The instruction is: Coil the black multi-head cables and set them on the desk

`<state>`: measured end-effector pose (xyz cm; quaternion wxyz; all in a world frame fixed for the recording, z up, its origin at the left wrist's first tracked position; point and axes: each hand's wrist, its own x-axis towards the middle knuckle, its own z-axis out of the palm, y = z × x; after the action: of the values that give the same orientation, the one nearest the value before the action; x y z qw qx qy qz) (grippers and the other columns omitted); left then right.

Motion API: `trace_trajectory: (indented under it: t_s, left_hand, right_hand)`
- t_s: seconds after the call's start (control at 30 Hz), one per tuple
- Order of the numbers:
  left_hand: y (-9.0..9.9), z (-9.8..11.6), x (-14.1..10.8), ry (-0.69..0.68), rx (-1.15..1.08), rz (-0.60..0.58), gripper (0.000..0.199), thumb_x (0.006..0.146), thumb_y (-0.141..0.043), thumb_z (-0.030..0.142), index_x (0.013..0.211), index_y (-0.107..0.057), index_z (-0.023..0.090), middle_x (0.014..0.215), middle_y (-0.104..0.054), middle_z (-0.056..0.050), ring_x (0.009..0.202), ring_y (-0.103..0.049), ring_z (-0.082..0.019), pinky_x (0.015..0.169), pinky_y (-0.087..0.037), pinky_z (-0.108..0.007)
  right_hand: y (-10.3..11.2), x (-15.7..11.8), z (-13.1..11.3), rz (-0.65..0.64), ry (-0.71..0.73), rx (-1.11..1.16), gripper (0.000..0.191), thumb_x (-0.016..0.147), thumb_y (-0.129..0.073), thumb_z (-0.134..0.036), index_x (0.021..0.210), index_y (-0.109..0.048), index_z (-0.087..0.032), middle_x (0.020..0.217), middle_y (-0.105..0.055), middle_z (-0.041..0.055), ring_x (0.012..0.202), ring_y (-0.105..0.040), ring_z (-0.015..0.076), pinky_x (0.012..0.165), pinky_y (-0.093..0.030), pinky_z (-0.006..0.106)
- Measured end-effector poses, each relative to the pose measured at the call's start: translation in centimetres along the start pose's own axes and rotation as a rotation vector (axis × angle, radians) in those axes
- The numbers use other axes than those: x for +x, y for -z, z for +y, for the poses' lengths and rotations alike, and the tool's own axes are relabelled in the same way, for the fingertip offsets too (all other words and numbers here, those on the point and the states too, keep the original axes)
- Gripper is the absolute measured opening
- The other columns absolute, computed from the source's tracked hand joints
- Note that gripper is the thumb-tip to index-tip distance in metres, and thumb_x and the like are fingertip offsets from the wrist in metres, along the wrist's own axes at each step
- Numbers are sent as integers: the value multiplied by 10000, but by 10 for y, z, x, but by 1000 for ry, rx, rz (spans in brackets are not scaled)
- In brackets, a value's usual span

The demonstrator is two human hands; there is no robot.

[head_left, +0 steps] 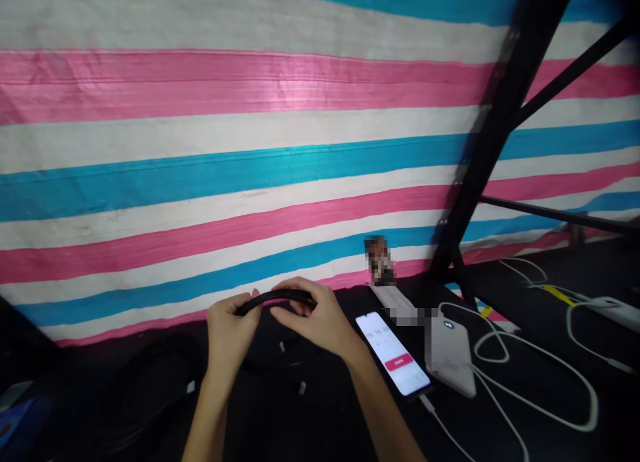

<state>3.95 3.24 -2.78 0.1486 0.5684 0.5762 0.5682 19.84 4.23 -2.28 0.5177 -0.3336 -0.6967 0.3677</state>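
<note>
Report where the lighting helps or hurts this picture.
Head view: glare whitens a pink stripe of the striped sheet; head view: the dark coil at lower left nearly merges with the black surface; head view: the lit phone glows, its smallest marks illegible; head view: the held black cable stands out against the sheet's pale lower stripes.

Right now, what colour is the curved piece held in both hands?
The curved piece is black, seen best in the head view.

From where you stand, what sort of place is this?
Perhaps a makeshift work area: a striped tarpaulin stretches behind a black frame, with a lit smartphone lying in front.
</note>
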Motion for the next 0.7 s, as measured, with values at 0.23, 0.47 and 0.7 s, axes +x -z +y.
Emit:
trace_trajectory:
  t_s: [0.23,0.47,0.7]
  left_hand:
    - [-8,-9,9,18,-42,39,411,694,-586,407,383,-442,179,371,-323,40,419,-313,-93,453,-211,-239]
    - [-18,-29,13,99,-225,93,336,701,-600,398,448,-539,185,474,-538,-9,481,-460,-134,511,-356,-243]
    - [-51,-39,7,266,-493,170,309,737,-528,500,783,-566,196,822,-634,-43,842,-602,-205,787,-443,-301]
  right_hand:
    - [7,4,3,127,-27,155,149,685,-720,-305,809,-743,-225,771,-706,28,720,-642,193,632,-503,298]
    - [13,4,8,466,46,235,131,627,-748,-292,741,-747,-227,653,-679,13,604,-613,181,548,-499,303]
    - [3,1,4,509,9,365,230,551,-784,-369,726,-727,-232,648,-657,26,595,-589,189,528,-494,321]
